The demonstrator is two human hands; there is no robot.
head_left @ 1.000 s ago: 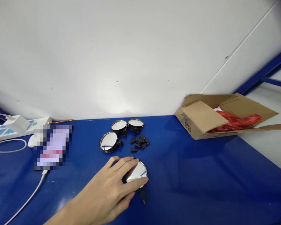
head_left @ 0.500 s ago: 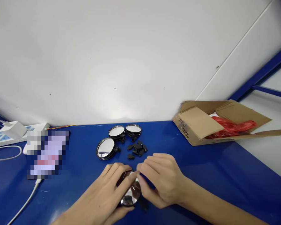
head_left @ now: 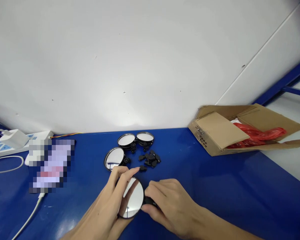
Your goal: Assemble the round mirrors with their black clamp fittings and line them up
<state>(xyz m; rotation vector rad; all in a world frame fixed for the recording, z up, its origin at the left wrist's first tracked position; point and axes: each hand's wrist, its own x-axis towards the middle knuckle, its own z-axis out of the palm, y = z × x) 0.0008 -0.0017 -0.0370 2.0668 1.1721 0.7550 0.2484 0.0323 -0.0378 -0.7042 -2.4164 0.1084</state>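
A round mirror (head_left: 135, 200) with a thin black rim faces up at the front of the table. My left hand (head_left: 110, 200) grips its left edge, thumb below and fingers along the upper side. At the mirror's right edge, my right hand (head_left: 170, 206) pinches a black mount piece (head_left: 150, 201) between thumb and curled forefinger; the fingers hide part of it. Just beyond my left fingertips lies a small black knob (head_left: 142, 168), apart from a heap of similar black knobs (head_left: 151, 158). Behind are three more round mirrors (head_left: 115, 158) with black mounts.
On the blue table (head_left: 85, 180), a phone (head_left: 53, 165) with a white cable (head_left: 30, 216) lies at left, beside a white power strip (head_left: 40, 138). An opened cardboard box (head_left: 215, 130) holding a red plastic bag (head_left: 257, 133) stands back right, near the white wall (head_left: 150, 66).
The held mirror has shifted slightly left and turned its face more toward me. My right hand has moved down to the black mount piece. My left forefinger has lifted off the glass.
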